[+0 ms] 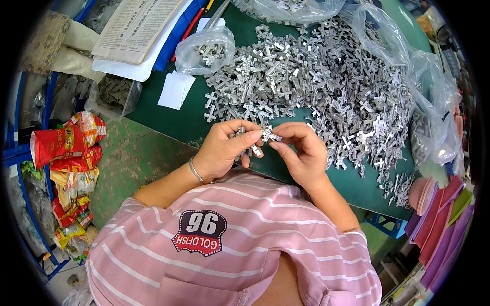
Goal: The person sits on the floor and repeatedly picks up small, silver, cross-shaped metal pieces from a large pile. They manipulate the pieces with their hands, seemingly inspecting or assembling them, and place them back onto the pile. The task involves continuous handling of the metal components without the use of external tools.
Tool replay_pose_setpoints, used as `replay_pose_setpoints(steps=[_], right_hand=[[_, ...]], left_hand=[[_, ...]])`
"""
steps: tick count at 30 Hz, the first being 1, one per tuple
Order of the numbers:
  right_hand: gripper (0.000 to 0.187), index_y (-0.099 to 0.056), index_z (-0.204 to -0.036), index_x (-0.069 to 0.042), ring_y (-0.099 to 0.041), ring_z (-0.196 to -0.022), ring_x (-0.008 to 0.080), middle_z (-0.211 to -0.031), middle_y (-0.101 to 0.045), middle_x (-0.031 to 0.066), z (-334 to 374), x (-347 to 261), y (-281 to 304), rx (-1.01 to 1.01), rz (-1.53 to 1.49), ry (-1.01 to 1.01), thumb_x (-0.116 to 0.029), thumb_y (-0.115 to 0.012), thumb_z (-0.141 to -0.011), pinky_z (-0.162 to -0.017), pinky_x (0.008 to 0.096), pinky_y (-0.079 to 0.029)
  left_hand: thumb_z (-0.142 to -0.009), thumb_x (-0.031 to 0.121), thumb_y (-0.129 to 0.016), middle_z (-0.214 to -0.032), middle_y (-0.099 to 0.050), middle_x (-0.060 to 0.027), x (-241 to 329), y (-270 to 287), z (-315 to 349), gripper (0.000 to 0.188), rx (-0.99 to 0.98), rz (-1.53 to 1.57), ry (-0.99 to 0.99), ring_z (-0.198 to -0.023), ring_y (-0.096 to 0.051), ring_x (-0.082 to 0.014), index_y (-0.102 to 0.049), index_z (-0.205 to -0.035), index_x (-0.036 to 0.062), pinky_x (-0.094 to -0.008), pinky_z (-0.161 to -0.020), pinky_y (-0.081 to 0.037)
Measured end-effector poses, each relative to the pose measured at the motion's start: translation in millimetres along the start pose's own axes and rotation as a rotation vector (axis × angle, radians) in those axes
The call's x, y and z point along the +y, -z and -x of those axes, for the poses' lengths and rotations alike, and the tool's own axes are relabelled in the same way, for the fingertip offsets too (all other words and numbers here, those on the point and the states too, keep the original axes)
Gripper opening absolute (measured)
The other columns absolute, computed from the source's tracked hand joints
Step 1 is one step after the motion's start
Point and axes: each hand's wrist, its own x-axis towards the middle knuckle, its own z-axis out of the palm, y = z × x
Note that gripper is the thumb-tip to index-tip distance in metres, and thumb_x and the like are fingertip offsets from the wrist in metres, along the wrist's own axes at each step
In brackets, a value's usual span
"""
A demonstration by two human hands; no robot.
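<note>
Several small silvery metal pieces are gathered in my left hand [227,148], closed with its thumb pressed on them. One cross-shaped metal piece [267,134] sticks out between both hands, above the table's near edge. The thumb and fingertips of my right hand [304,153] pinch the right end of that cross. Beyond my hands a wide pile of similar metal pieces [306,71] covers much of the green table [158,120]. What lies deep in my left palm is partly hidden by the fingers.
A clear plastic bag [224,38] of metal pieces stands left of the pile, near white paper slips [176,91]. Larger plastic bags [439,102] lie at the right. A printed booklet [132,30] rests at the far left. Red snack packets [58,145] hang beside the blue rack.
</note>
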Motion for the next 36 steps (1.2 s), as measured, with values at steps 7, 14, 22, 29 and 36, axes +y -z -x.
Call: replay_pose_setpoints(steps=[7,14,22,29,36], right_hand=[[0.022,-0.054,-0.092,0.002,-0.059,-0.082,0.0145,-0.095,-0.057,0.0127,2,-5,-1,0.083,-0.216,-0.133,0.01,-0.063,-0.073,-0.071,0.0245,-0.051],[0.02,-0.06,-0.077,-0.001,-0.061,-0.077,0.0267,-0.088,-0.063,0.0113,-7,-19,-1,-0.182,0.232,0.454,0.008,-0.063,-0.06,-0.068,0.0332,-0.05],[0.017,-0.055,-0.091,-0.005,-0.057,-0.074,0.0316,-0.084,-0.055,0.0125,-33,5,14,0.062,0.766,-0.003,-0.003,-0.061,-0.075,-0.061,0.0369,-0.047],[0.013,-0.057,-0.087,-0.002,-0.058,-0.068,0.0277,-0.084,-0.056,0.0132,-31,13,24,0.077,0.682,0.084,0.0,-0.061,-0.075,-0.057,0.0341,-0.048],[0.022,-0.061,-0.088,-0.001,-0.058,-0.076,0.0226,-0.091,-0.057,0.0124,-10,-10,19,-0.092,0.319,0.232,0.01,-0.059,-0.07,-0.059,0.027,-0.047]], left_hand=[[-0.086,0.011,-0.055,-0.081,-0.061,-0.0109,-3,0,0,0.016,-0.006,0.01,-0.001,-0.067,-0.062,-0.0181,-0.057,-0.096,-0.0007,-0.023,-0.042,-0.047],[-0.088,0.016,-0.054,-0.086,-0.06,-0.0096,3,-7,-4,0.022,-0.069,0.422,0.223,-0.072,-0.062,-0.0178,-0.055,-0.102,-0.0015,-0.0258,-0.049,-0.052],[-0.087,0.01,-0.054,-0.086,-0.058,-0.0117,-7,1,-5,0.008,-0.12,0.318,0.235,-0.07,-0.06,-0.0194,-0.054,-0.092,0.0036,-0.024,-0.04,-0.046],[-0.087,0.012,-0.054,-0.085,-0.058,-0.0113,-3,0,-3,0.011,-0.105,0.252,0.195,-0.069,-0.061,-0.0182,-0.054,-0.092,0.0023,-0.0226,-0.04,-0.046],[-0.088,0.014,-0.054,-0.084,-0.059,-0.0109,-5,-5,-6,0.015,-0.09,0.224,0.184,-0.07,-0.062,-0.0173,-0.055,-0.095,0.0004,-0.0215,-0.04,-0.046]])
